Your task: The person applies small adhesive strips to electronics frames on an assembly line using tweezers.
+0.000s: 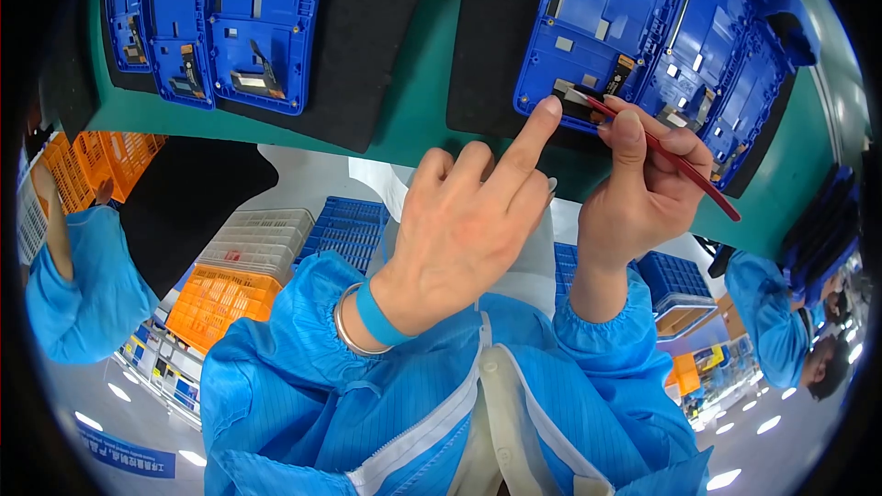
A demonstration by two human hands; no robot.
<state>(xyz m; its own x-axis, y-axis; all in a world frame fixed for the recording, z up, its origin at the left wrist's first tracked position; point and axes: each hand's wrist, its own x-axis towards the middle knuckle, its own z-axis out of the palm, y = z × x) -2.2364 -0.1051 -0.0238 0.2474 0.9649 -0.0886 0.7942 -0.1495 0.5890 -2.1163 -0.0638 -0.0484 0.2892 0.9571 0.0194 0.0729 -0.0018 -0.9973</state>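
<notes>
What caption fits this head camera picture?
Left hand presses a blue frame while right hand works a red stick at it.

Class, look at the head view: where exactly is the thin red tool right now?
The thin red tool is right of centre, held in the right hand; its tip meets the lower edge of a blue plastic frame, beside the left hand's index fingertip.

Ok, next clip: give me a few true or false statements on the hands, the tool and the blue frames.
1. The right hand holds a thin red tool. True.
2. The left hand grips a screwdriver. False: it holds nothing; its index finger presses on the nearest blue frame.
3. The blue frames lie on black mats. True.
4. The table surface is red. False: it is green.
</notes>
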